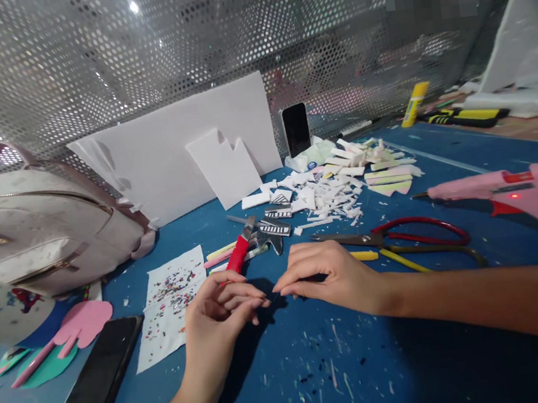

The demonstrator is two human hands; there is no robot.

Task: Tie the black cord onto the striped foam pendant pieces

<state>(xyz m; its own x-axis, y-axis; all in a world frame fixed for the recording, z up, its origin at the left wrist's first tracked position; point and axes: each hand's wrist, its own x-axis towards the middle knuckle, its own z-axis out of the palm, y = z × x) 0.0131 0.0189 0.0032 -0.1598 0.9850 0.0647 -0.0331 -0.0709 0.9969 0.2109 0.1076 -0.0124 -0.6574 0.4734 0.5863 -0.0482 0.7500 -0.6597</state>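
My left hand (223, 312) is at the middle of the blue table, fingers curled and thumb drawn to the fingertips. Facing it, my right hand (332, 275) pinches thumb and forefinger together. The two sets of fingertips almost meet; anything between them is too small to make out. Just behind my left fingers lies a red-handled cutter (239, 253). Small black-and-white striped pieces (275, 228) rest beyond it. Red-handled scissors (373, 238) lie behind my right hand, near a yellow stick (404, 259). A white sheet (164, 328) with scattered small colourful bits is left of my left hand.
A pink glue gun (517, 187) with a lit red light lies at right. White scraps (326, 192) are heaped at the back, before an upright phone (296, 129) and white boards (168, 154). A backpack (49, 218) and a black phone (95, 380) occupy the left.
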